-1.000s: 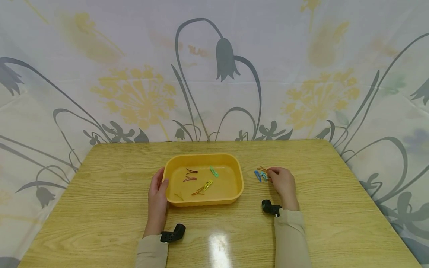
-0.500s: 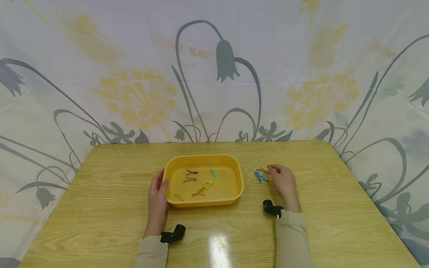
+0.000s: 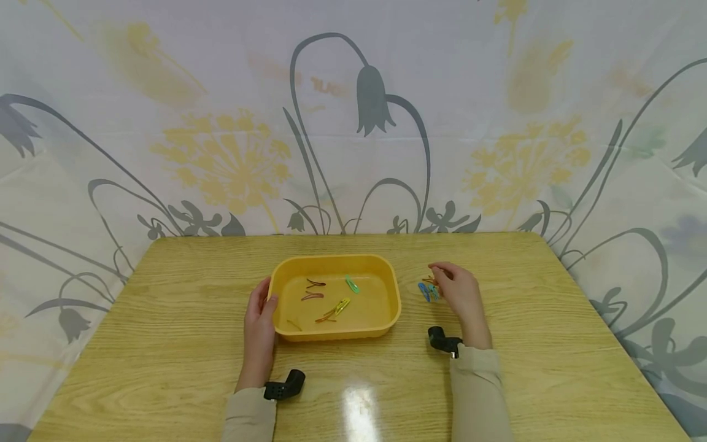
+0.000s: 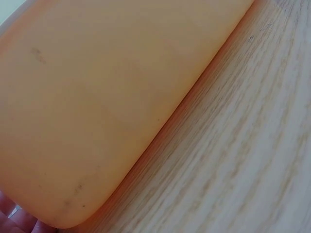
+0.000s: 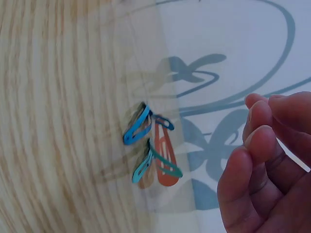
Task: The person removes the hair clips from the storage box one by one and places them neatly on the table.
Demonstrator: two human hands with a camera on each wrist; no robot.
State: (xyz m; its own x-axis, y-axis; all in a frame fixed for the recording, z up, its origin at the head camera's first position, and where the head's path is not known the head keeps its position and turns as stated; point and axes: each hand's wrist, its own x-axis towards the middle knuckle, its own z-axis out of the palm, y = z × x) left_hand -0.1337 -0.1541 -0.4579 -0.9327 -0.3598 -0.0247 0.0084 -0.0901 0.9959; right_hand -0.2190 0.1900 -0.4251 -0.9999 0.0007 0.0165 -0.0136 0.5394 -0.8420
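Hair clips lie just beside the right hand (image 3: 458, 291), right of centre in the head view, and more rest in the yellow tray (image 3: 331, 334) at the middle. The right hand holds nothing that shows: its fingers are loosely bent, and the right wrist view shows bare fingertips. They hang close to the pile, apart from it, probably so that each clip is within easy reach.

The left hand (image 3: 262, 319) grasps the tray's left end, thumb over the rim and fingers along the outside, a hold that seems meant to steady it.

In the pile, a blue clip (image 5: 129, 138), an orange clip (image 5: 167, 179) and a teal clip (image 5: 141, 171) sit close together, the orange one partly behind the other two in the right wrist view. All look like thin, glossy painted metal with slotted, teardrop-shaped leaves; the blue and teal ones are sprung apart into a V.

Inside the tray, a dark red clip (image 3: 315, 283) and a brownish clip (image 3: 312, 296) lie at the left, a green clip (image 3: 352, 284) at the upper right, and a yellow clip (image 3: 342, 306) near the middle.

Smooth, rounded at the corners and likely plastic, the tray stands on a wood-grained table (image 3: 525, 368). A flower-printed cloth (image 3: 221, 73) fills the upper frame.
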